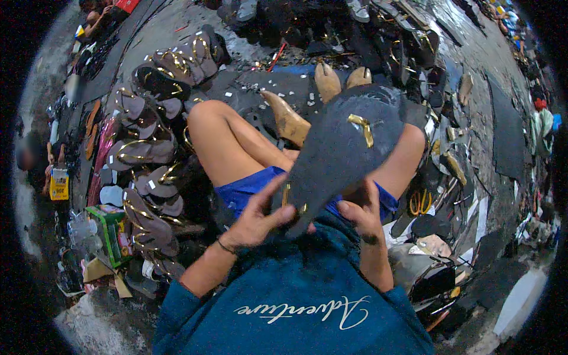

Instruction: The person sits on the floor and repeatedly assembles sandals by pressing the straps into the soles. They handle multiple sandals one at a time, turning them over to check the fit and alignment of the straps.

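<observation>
A dark grey flip-flop sole [337, 148] is held up over my lap, tilted with its broad end away from me. A folded gold strap end [364, 130] sticks out of its broad end, and small gold strap bits show at its narrow end. My left hand [260, 210] is closed on the narrow end, thumb on the near face. My right hand [364, 213] is at the sole's lower right edge, thumb and fingers apart, fingertips partly hidden by the sole. Beyond the sole stand wooden shoe lasts [285, 118], one left of it and two behind.
Flip-flops with gold straps [145, 151] lie in a long row at the left. A green box [110, 234] and a yellow packet [59, 184] are farther left. Loose soles, scraps and a yellow-handled pair of scissors [420, 202] lie at the right. Small white bits dot a dark mat [242, 89].
</observation>
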Tool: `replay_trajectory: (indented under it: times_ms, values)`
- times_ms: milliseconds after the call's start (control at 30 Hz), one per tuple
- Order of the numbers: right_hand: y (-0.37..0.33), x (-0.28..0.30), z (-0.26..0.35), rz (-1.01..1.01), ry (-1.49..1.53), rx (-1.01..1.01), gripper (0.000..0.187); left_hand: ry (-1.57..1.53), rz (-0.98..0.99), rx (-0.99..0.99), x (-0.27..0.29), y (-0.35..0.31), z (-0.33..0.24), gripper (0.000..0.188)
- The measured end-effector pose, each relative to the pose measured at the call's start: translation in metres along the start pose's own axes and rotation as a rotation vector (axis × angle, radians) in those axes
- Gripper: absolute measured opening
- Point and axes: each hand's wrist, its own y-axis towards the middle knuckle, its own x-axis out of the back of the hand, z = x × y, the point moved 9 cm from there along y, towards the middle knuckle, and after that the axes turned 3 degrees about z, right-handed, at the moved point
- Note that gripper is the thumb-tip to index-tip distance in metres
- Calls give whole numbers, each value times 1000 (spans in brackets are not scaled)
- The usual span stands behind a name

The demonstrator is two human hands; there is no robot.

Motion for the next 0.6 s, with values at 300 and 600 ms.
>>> replay_trajectory:
  times_ms: [300,600]
  values:
    - [15,69,-121,-314,-820,-126,86,703,-424,-101,65,0,50,53]
    - [24,1,-3,-167,-389,137,91,408,60,-329,30,-11,-44,79]
